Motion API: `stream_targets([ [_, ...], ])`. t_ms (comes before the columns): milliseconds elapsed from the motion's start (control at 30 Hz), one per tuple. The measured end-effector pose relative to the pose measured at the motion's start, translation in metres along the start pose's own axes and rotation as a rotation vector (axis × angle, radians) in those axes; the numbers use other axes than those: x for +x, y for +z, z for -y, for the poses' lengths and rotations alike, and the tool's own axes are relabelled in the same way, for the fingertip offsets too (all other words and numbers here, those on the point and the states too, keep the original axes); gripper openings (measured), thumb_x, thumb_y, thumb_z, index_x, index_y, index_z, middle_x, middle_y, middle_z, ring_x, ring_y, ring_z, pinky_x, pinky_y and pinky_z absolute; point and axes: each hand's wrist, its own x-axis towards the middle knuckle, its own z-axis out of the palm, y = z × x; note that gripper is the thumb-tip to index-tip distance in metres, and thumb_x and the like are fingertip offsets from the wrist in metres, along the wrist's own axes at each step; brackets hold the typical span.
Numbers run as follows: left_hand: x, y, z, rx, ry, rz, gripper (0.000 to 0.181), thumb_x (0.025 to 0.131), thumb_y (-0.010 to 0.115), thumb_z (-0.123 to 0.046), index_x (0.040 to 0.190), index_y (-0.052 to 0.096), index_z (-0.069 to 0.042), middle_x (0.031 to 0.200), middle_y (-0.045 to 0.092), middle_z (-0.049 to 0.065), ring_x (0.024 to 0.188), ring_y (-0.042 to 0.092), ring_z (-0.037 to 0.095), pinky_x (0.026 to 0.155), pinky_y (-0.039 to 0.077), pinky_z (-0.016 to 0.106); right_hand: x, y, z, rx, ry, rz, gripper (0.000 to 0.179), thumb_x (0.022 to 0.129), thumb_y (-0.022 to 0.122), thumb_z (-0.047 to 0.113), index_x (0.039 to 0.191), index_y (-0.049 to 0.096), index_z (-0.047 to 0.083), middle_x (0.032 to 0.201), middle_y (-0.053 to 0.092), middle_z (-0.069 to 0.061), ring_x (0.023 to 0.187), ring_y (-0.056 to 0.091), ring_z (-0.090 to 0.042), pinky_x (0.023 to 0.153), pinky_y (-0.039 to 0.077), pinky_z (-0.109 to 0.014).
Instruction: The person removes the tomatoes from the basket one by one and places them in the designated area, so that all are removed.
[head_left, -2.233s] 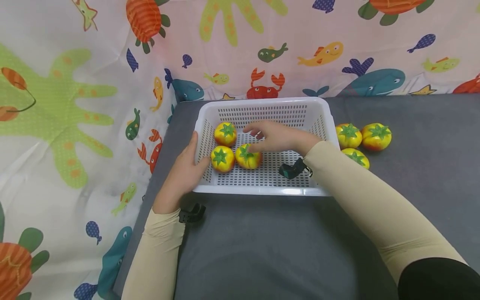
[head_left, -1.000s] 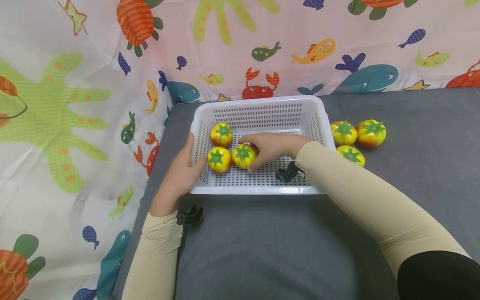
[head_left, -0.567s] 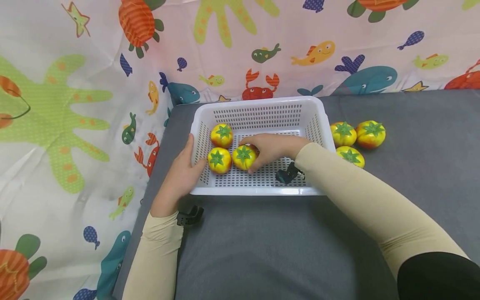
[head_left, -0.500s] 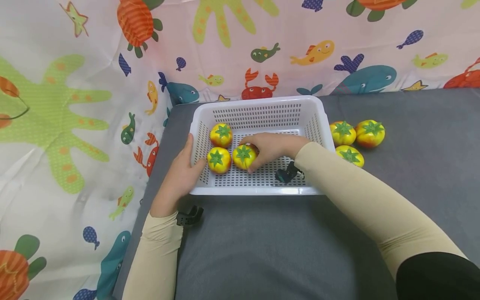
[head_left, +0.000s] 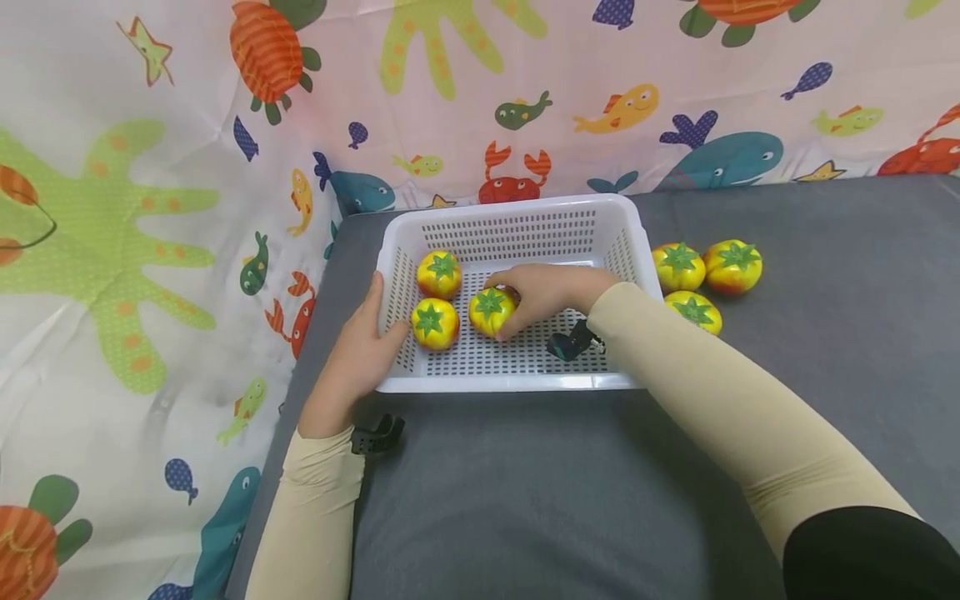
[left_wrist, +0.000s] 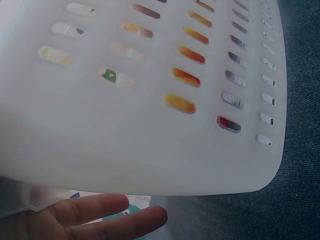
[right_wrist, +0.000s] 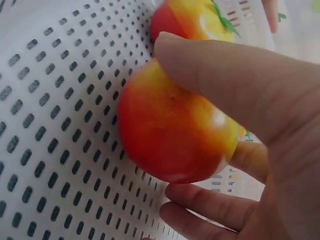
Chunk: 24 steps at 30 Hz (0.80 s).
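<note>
My right hand (head_left: 546,293) holds a yellow-red tomato with a green star-shaped top (head_left: 489,312) inside the white plastic basket (head_left: 517,382). In the right wrist view, the thumb lies over that tomato (right_wrist: 172,135) and the fingers curl beneath it. Two more tomatoes sit at the basket's left end, a rear one (head_left: 439,275) and a front one (head_left: 435,324). My left hand (head_left: 358,354) grips the basket's left edge, thumb at the inner side. In the left wrist view, two fingers (left_wrist: 125,220) stretch outside the perforated wall (left_wrist: 140,145); the thumb is hidden.
Three similar tomatoes rest on the grey cloth right of the basket: one by its wall (head_left: 678,267), one farther right (head_left: 733,267) and one in front (head_left: 693,312), partly behind the right sleeve. A sea-animal curtain (head_left: 570,50) borders the table behind and at left.
The right hand came down from above the tomato and closed round it. The held tomato has shifted slightly right, leaving a wider gap to its neighbours. The left hand stays at the basket edge.
</note>
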Motion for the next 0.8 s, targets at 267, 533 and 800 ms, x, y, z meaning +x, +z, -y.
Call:
stream_targets([
  [267,0.0,0.001,0.001,0.002,-0.011,-0.002,0.087,0.105,0.056,-0.032,0.169,-0.003,-0.037,0.173,0.025,0.009,0.115,0.07,0.039,0.074,0.065,0.047,-0.002,-0.004,-0.004,-0.019,0.05,-0.023,0.091,0.082,0.087,0.043,0.159,0.046,0.015,0.145,0.06,-0.009,0.126,0.055,-0.028,0.116,0.046,-0.051],
  [533,0.001,0.001,0.002,-0.002,-0.013,-0.006,0.086,0.105,0.056,-0.033,0.168,-0.002,-0.038,0.172,0.027,0.011,0.107,0.072,0.038,0.069,0.066,0.043,-0.007,-0.007,-0.009,0.036,0.053,-0.084,0.087,0.082,0.088,0.039,0.155,0.049,0.016,0.14,0.061,-0.008,0.121,0.058,-0.028,0.11,0.051,-0.048],
  [800,0.0,0.001,-0.002,0.003,-0.021,-0.003,0.086,0.105,0.056,-0.033,0.169,-0.002,-0.037,0.169,0.033,0.014,0.11,0.072,0.04,0.068,0.066,0.045,-0.014,-0.015,-0.014,0.071,0.043,-0.154,0.088,0.082,0.089,0.038,0.156,0.048,0.014,0.14,0.06,-0.011,0.12,0.058,-0.03,0.108,0.053,-0.048],
])
